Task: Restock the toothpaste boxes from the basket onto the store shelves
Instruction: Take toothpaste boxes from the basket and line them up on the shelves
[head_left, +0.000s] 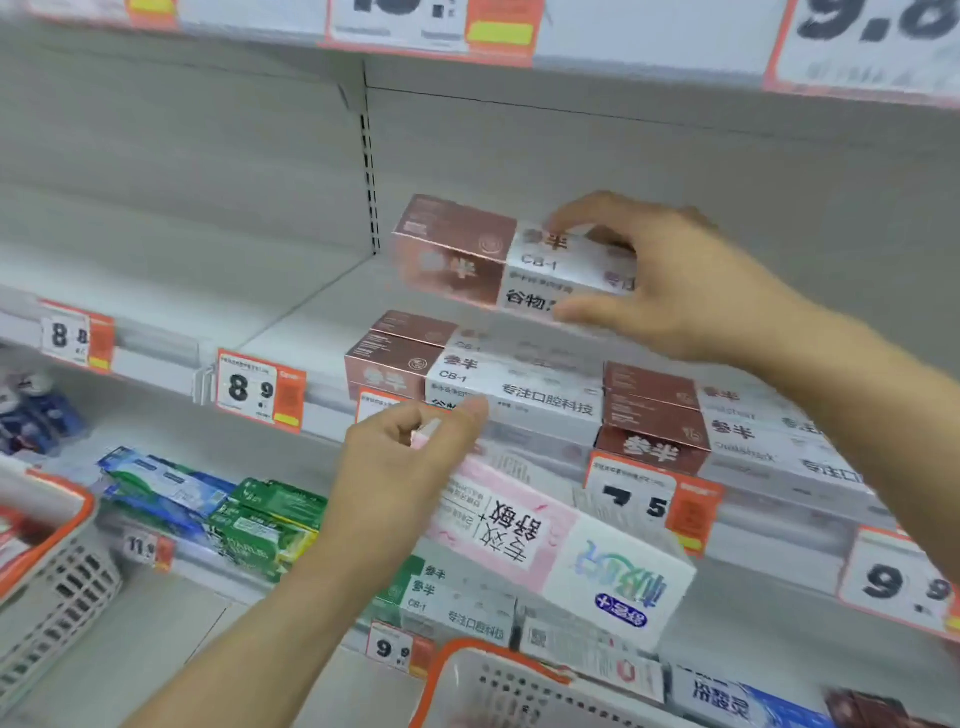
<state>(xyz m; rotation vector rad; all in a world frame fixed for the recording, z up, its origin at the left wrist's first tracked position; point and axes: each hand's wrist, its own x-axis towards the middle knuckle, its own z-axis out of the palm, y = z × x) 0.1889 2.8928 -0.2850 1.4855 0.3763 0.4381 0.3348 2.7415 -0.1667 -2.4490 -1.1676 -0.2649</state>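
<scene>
I have my right hand (670, 280) up at the middle shelf (291, 312), fingers over the top and thumb under the front of a brown box (498, 260), pinching it by its white end so the brown end sticks out to the left of the grip. The box hangs in the air, tilted a little, above and just behind the row of matching boxes (467, 374) already lying on the shelf; I can't tell whether its far edge touches anything. Below that grip, my left hand (410, 467) curls around the top end of a pink box (550, 545), which slants down and to the right from the fingers, its print upside down to me. Under the pink box sits the orange rim of a basket (467, 660), and a second basket (57, 551) stands far to the left of both hands. I judge the step in hand is placing the brown box: it is lifted to the shelf but not yet set down. The next move, as I read it, calls for lowering it flat onto the stack beneath the grip or into the bare space to its left, squaring its long side with the row, then letting the thumb slide out from under. The pink box waits its turn and seems to belong elsewhere.
</scene>
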